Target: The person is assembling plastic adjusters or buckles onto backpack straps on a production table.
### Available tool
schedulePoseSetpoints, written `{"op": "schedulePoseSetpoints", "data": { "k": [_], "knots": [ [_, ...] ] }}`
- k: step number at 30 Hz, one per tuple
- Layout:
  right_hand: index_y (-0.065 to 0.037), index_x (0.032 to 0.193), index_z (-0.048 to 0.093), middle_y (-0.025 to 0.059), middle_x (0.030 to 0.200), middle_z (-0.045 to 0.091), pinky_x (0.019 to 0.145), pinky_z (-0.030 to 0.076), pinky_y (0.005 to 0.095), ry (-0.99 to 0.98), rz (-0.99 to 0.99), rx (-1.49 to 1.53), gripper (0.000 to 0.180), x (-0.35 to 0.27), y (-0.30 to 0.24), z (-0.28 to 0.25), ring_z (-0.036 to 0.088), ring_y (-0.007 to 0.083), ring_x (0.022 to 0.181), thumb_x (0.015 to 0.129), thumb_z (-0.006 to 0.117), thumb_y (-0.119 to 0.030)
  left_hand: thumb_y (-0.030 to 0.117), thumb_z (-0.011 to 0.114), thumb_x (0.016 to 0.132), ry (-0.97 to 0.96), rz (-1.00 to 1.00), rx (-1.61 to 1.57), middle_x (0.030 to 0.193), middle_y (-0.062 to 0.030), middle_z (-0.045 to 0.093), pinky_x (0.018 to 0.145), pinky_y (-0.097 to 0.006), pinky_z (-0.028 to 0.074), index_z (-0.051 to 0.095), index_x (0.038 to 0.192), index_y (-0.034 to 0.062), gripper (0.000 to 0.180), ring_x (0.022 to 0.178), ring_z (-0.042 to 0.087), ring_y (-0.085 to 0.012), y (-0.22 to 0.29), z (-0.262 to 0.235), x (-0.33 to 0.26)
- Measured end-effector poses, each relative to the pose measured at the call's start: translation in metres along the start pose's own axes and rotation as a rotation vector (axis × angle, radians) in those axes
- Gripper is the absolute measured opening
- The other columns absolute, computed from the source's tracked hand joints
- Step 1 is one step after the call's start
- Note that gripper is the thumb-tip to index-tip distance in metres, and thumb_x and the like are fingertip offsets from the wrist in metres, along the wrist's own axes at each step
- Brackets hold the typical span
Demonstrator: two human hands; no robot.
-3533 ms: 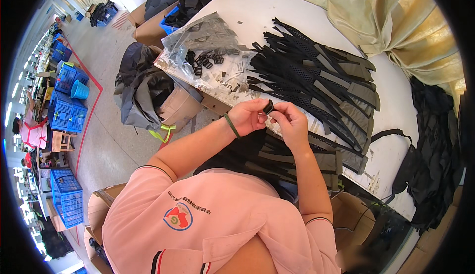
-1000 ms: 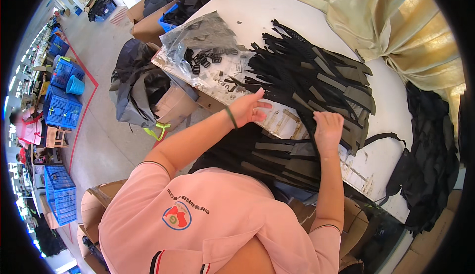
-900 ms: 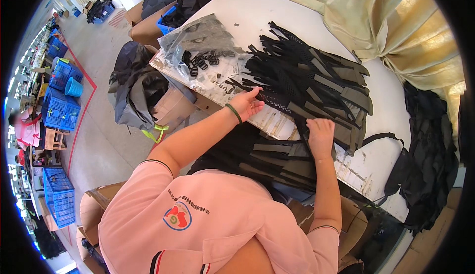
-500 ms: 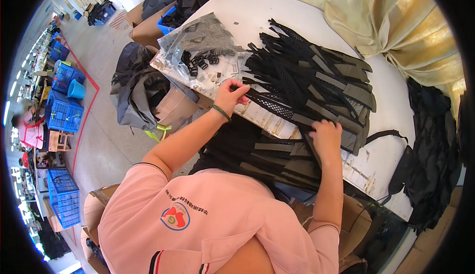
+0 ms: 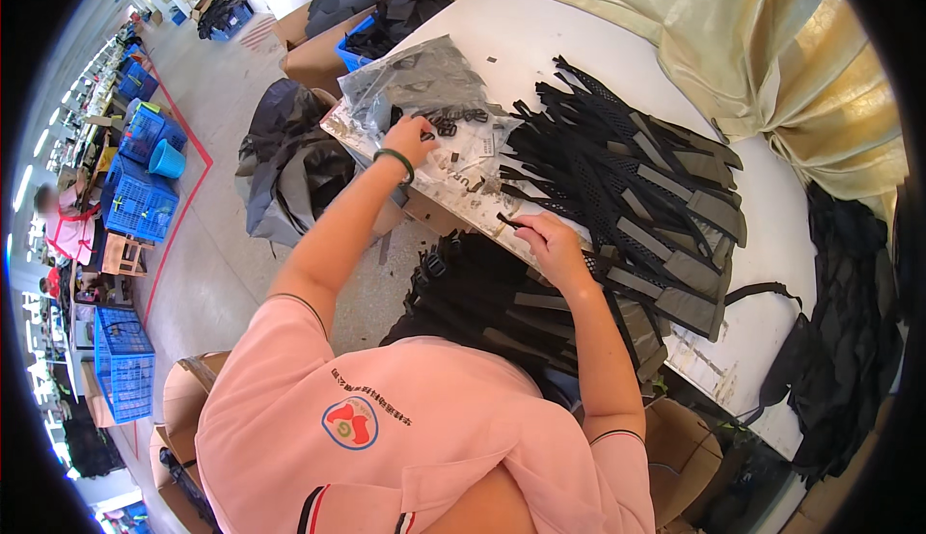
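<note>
At the table's left edge my left hand (image 5: 409,140) reaches to a small heap of black plastic buckles (image 5: 451,121) by a clear plastic bag (image 5: 415,73). Its fingers are pinched on a black buckle (image 5: 427,136), partly hidden by them. To the right and nearer, my right hand (image 5: 552,249) grips the narrow end of a black strap (image 5: 506,219) between thumb and fingers, the tip sticking out to the left. Beyond it lies a fanned pile of black mesh straps with grey panels (image 5: 666,187). More such straps (image 5: 482,288) hang over my lap, some with buckles on their ends.
The white table (image 5: 540,23) has a worn near edge. Gold curtains (image 5: 752,42) border its far side. Dark fabric pieces (image 5: 844,341) hang at the right. On the left stand a dark bag (image 5: 289,163), a carton (image 5: 307,47) and blue crates (image 5: 140,196).
My left hand has let go of the strap and moved up-left to the buckles. My right hand has moved left and now holds a strap end. The view has shifted slightly.
</note>
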State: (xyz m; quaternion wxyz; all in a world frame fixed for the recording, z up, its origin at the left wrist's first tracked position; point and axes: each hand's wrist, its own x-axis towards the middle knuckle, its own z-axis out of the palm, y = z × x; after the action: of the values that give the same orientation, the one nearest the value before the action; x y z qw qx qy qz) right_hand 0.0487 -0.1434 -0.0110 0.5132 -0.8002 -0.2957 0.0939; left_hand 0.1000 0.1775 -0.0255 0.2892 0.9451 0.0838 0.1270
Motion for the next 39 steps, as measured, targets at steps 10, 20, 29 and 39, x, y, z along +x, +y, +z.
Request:
{"op": "schedulePoseSetpoints", "data": {
  "k": [10, 20, 29, 39],
  "knots": [
    [0.003, 0.092, 0.062, 0.0147, 0.083, 0.061, 0.069, 0.046, 0.0320, 0.060, -0.019, 0.002, 0.014, -0.004, 0.005, -0.003, 0.058, 0.0276, 0.075, 0.083, 0.060, -0.008, 0.024, 0.069, 0.075, -0.086, -0.001, 0.454, 0.099, -0.0119, 0.060, 0.078, -0.039, 0.050, 0.062, 0.102, 0.0072, 0.032, 0.092, 0.061, -0.0297, 0.002, 0.002, 0.015],
    [0.001, 0.093, 0.062, 0.0011, 0.076, 0.060, 0.058, 0.044, 0.0206, 0.020, 0.247, 0.613, 0.014, -0.009, -0.016, -0.017, 0.052, 0.0060, 0.061, 0.088, 0.059, -0.012, 0.005, 0.061, 0.085, -0.507, -0.337, -1.283, 0.080, -0.0040, 0.063, 0.061, -0.024, 0.049, 0.054, 0.090, 0.0052, 0.009, 0.070, 0.058, -0.0104, 0.121, -0.009, -0.077],
    [-0.002, 0.090, 0.062, 0.0004, 0.073, 0.059, 0.055, 0.040, 0.0200, -0.003, 0.383, 0.906, 0.012, -0.021, -0.030, -0.018, 0.050, 0.0067, 0.058, 0.087, 0.059, -0.013, -0.002, 0.060, 0.083, -0.401, -0.008, -1.183, 0.087, 0.0002, 0.061, 0.067, -0.020, 0.045, 0.062, 0.098, 0.0014, 0.015, 0.074, 0.053, -0.0044, 0.144, 0.030, -0.110],
    [-0.003, 0.090, 0.061, 0.0022, 0.074, 0.058, 0.056, 0.040, 0.0209, 0.080, 0.447, 1.096, 0.011, -0.026, -0.035, -0.018, 0.049, 0.0087, 0.059, 0.086, 0.059, -0.013, -0.007, 0.062, 0.074, -0.164, 0.385, -0.799, 0.089, -0.0054, 0.057, 0.064, -0.022, 0.044, 0.065, 0.095, 0.0021, 0.023, 0.068, 0.053, -0.0110, 0.150, 0.022, -0.112]
  ]
}}
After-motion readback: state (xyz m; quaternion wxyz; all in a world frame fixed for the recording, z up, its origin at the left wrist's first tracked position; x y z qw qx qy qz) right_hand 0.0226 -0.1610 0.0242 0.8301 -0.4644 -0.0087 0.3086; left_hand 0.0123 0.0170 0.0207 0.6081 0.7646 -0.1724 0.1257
